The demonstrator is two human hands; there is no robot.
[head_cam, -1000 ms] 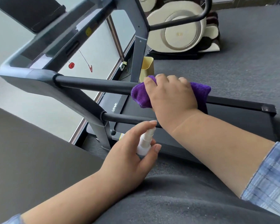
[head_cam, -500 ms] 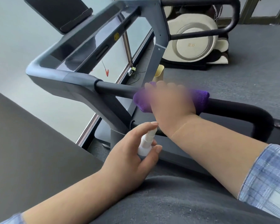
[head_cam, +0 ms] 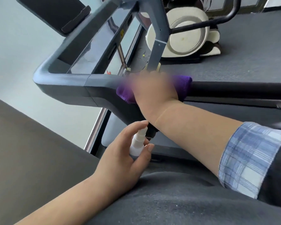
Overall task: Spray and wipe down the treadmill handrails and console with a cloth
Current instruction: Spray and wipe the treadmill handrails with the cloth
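- Your right hand (head_cam: 154, 90) lies over a purple cloth (head_cam: 183, 85), pressing it onto the treadmill's near handrail (head_cam: 234, 90). The hand is motion-blurred, so you cannot tell from the picture how the fingers sit; they appear wrapped over the top of the cloth and rail.
- The cloth sits right where the black padded rail meets the grey console arm (head_cam: 68, 85), with purple edges showing on both sides of your hand.
- Your left hand (head_cam: 125, 161) grips a small white spray bottle (head_cam: 137, 143), held low in front of your lap. The index finger curls over the nozzle top and the thumb presses against the bottle's side.
- The bottle sits below the rail, just beside your right forearm, apart from the cloth.
- The console (head_cam: 94, 46) slopes up and away to the left, its glossy panel reflecting light; a dark tablet holder (head_cam: 58, 12) stands above it at the top left.
- The far handrail (head_cam: 217, 21) curves across the upper right.
- Behind the treadmill, a cream and brown massage chair (head_cam: 185, 36) rests on the grey carpet (head_cam: 250, 51).
- A blue plaid sleeve (head_cam: 246, 156) is rolled up on your right arm.
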